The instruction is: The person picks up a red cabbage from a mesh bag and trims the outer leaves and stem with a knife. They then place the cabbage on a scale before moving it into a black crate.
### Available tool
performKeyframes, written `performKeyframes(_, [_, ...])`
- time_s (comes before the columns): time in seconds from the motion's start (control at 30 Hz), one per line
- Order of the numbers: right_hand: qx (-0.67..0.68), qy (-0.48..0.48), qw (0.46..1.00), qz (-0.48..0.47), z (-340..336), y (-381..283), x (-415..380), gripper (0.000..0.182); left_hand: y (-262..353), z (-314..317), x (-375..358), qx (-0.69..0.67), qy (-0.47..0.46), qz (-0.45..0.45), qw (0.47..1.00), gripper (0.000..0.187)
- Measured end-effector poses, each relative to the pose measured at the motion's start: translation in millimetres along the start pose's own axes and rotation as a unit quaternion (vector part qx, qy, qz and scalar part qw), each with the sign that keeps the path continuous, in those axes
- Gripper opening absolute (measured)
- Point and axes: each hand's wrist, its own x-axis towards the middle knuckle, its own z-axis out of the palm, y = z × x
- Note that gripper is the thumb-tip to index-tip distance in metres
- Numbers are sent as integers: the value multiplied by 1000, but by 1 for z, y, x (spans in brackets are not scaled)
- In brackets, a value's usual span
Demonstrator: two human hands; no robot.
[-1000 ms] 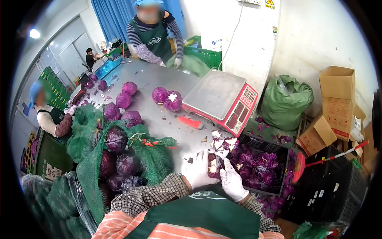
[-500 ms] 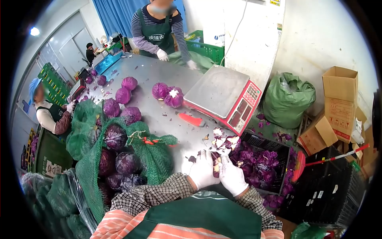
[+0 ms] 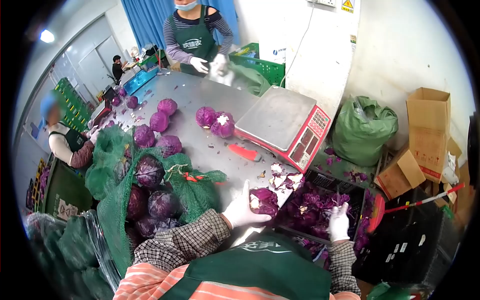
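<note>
My left hand point(image 3: 244, 207), in a white glove, holds a purple cabbage point(image 3: 263, 202) with its cut, pale stem end turned toward the palm, at the table's front edge. Over the black crate point(image 3: 358, 200) of purple leaves point(image 3: 305, 205) is my right hand point(image 3: 339, 223), gloved and closed round something thin that points upward and is too blurred to name. Cut leaf and stem pieces point(image 3: 285, 180) lie just beyond the cabbage. A red-handled tool point(image 3: 244, 152) rests on the metal table point(image 3: 200, 150).
Green net sacks point(image 3: 192, 200) with cabbages stand at the left. A scale point(image 3: 285, 120) is ahead, beside two cabbages. Several more cabbages point(image 3: 159, 121) lie left. Two co-workers point(image 3: 192, 40) point(image 3: 67, 135) stand around the table. Cardboard boxes point(image 3: 427, 130) and a green sack point(image 3: 365, 131) are right.
My hands have moved apart: the right went right over the crate, while the left has the cabbage, now in plain view. The co-worker ahead has raised a hand with something whitish beneath it.
</note>
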Motion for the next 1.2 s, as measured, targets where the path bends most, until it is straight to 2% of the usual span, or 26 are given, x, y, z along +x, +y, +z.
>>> performKeyframes(0.03, [66, -192, 964, 174, -58, -107, -15, 57, 8, 1, 1, 24, -6, -4, 1000, 138])
performKeyframes(0.07, [112, -181, 976, 53, -32, -98, -25, 52, 15, 3, 2, 47, -10, -6, 999, 142])
performKeyframes(0.13, [237, -172, 947, -135, -5, -125, -49, 44, 23, 7, 1, 113, 12, 17, 993, 144])
performKeyframes(0.17, [180, -182, 947, -193, -13, -153, -57, 45, 24, 8, -1, 147, 24, 26, 989, 145])
performKeyframes(0.23, [102, -299, 930, -186, -23, -185, -66, 51, 15, 13, -2, 156, 26, 50, 986, 144])
performKeyframes(0.3, [81, -287, 929, -218, -15, -189, -71, 57, 20, 13, -6, 194, 34, 65, 978, 143])
performKeyframes(0.33, [74, -286, 926, -235, -12, -186, -69, 59, 24, 10, -8, 157, -6, 46, 986, 142])
performKeyframes(0.43, [20, -302, 928, -218, -22, -201, -70, 58, 18, 20, -5, 210, 29, 28, 977, 136])
performKeyframes(0.53, [-12, -284, 934, -217, -21, -205, -72, 59, 25, 20, -3, 166, -7, -25, 986, 131])
performKeyframes(0.63, [-9, -273, 939, -209, -24, -213, -68, 53, 21, 28, -1, 240, 48, 32, 969, 125])
performKeyframes(0.73, [-9, -180, 949, -258, -7, -195, -66, 41, 10, 38, 3, 280, 80, 67, 954, 124])
performKeyframes(0.77, [39, -154, 955, -249, -9, -195, -61, 31, 16, 37, 1, 280, 77, 63, 955, 124])
performKeyframes(0.83, [49, -163, 956, -239, -2, -186, -56, 30, 33, 33, -5, 280, 71, 55, 956, 124])
performKeyframes(0.93, [145, -189, 954, -181, 6, -171, -47, 30, 36, 29, -5, 293, 51, 39, 954, 124])
performKeyframes(1.07, [140, -166, 952, -217, 5, -177, -50, 33, 25, 30, -6, 271, 47, 44, 960, 126])
performKeyframes(1.17, [129, -156, 967, -153, 4, -175, -39, 33, 19, 20, -13, 192, 20, 47, 980, 127])
performKeyframes(1.2, [115, -181, 970, -118, 1, -174, -33, 32, 9, 14, -12, 150, 6, 57, 987, 127])
